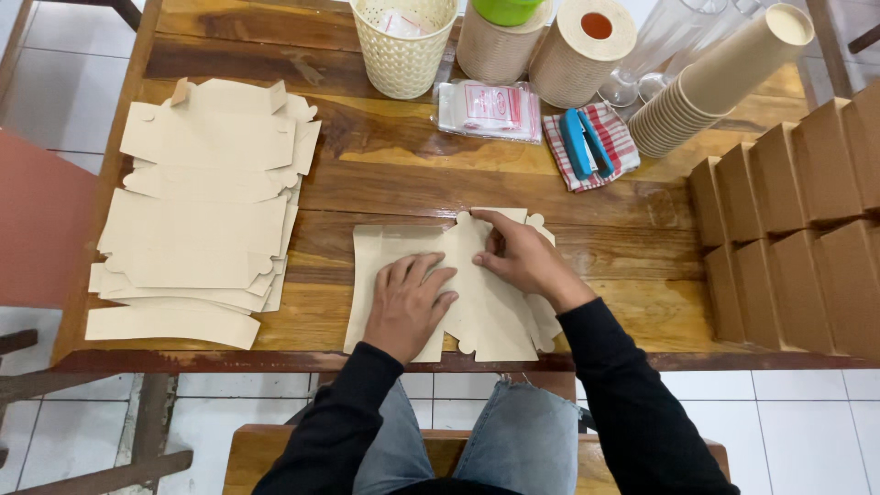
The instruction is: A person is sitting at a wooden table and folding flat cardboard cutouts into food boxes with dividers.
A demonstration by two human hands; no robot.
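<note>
Left hand (pixel 406 304): we see it laid flat, palm down, fingers (pixel 423 275) spread a little, pressing on the left half of the flat box blank (pixel 490 316); it grips nothing.
Right hand (pixel 524 261): it rests on the upper middle of the same blank, fingers narrowed to a pinch on a flap or fold line there.
Box blank: a pale die-cut cardboard sheet lying flat at the near edge of the bench (pixel 394 188), about midway along it; its bottom tabs reach that edge.
Key relation: the blank lies straight under both hands. Its long axis seems to run along the near edge. The pinched fold sits toward the far side of the sheet, nearer the right hand than the left.
Stack of blanks (pixel 202 211): more unfolded sheets piled near the left edge, well apart from the hands.
Folded boxes (pixel 793 229): brown finished cartons in rows at the right edge.
Far edge: a cream basket (pixel 403 50), paper rolls (pixel 550 41), nested paper cups (pixel 720 82), and a blue stapler (pixel 585 142) on a checked cloth (pixel 616 133).
</note>
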